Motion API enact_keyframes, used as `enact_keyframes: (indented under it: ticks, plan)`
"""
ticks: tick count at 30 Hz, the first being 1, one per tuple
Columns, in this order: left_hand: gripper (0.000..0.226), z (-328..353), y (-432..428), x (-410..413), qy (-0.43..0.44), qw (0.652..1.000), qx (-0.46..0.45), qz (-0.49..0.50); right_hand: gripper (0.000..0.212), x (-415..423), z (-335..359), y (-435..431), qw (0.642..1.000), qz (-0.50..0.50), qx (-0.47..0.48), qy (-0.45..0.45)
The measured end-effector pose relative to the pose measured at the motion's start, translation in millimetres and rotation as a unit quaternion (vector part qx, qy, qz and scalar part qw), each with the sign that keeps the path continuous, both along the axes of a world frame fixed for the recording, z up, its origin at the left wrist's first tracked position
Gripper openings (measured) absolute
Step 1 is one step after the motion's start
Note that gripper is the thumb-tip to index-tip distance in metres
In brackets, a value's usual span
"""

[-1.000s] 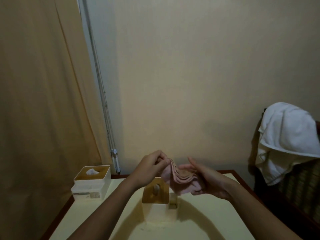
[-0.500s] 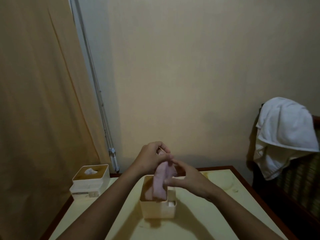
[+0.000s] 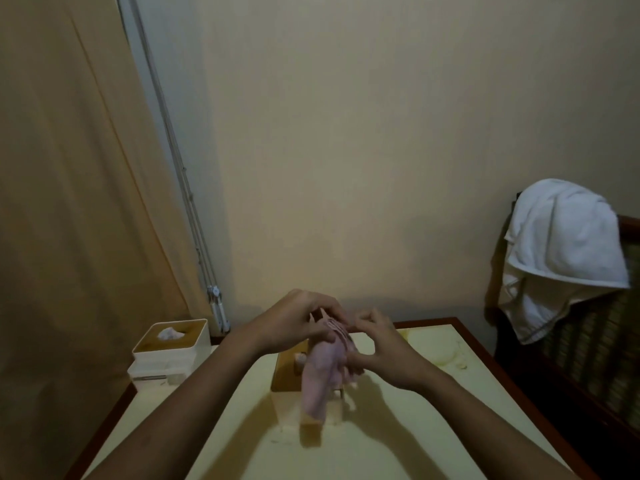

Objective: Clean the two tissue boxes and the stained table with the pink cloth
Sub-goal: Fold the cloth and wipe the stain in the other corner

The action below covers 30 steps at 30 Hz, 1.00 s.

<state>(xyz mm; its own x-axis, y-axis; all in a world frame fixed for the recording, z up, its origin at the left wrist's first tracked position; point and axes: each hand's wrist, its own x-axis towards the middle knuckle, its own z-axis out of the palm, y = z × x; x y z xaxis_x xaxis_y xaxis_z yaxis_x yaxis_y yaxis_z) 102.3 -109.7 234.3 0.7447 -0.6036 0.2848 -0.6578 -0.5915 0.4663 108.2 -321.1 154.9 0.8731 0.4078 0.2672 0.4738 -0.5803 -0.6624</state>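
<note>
The pink cloth (image 3: 320, 375) hangs bunched above the middle tissue box (image 3: 285, 374), a white box with a tan top, and hides much of it. My left hand (image 3: 294, 322) pinches the cloth's upper folds from the left. My right hand (image 3: 377, 344) holds the same folds from the right, fingers curled round them. A second tissue box (image 3: 171, 344), white with a tissue poking from its tan lid, stands at the table's far left corner. The cream table (image 3: 398, 441) shows a pale stain (image 3: 440, 348) near its far right corner.
The table has a dark wooden rim (image 3: 485, 355) and stands against a beige wall. A tan curtain (image 3: 69, 202) hangs at the left. A white towel (image 3: 561, 258) drapes over a chair back at the right, close to the table's edge.
Both hands gathered the spread cloth into a hanging bundle and kept working its folds above the middle box. My view dipped, showing more table.
</note>
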Motion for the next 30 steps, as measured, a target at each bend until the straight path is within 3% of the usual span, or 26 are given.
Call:
enact_keyframes:
  ticks: [2, 3, 13, 17, 21, 30]
  plan:
    - [0.022, -4, 1, 6, -0.010, 0.999, -0.030, 0.022, 0.015, 0, -1, -3, 0.999, 0.024, 0.032, 0.024]
    - [0.020, -7, 2, 9, -0.013, 0.998, -0.045, 0.036, 0.009, 0, -1, -5, 0.998, 0.030, 0.052, 0.036]
    - [0.011, -46, -21, 31, 0.054, 0.980, -0.174, 0.077, 0.026, 2, -27, -31, 0.988, -0.027, 0.142, 0.060]
    - [0.014, -60, -38, 42, 0.086, 0.981, -0.160, 0.070, 0.011, 3, -45, -51, 0.991, -0.041, 0.115, 0.055]
    - [0.017, -74, -60, 52, 0.142, 0.980, -0.125, 0.066, 0.011, 10, -51, -91, 0.989, -0.091, 0.097, 0.062]
    - [0.022, -126, -145, 104, 0.335, 0.935, -0.111, -0.022, 0.011, 41, -70, -189, 0.985, -0.114, -0.024, 0.124]
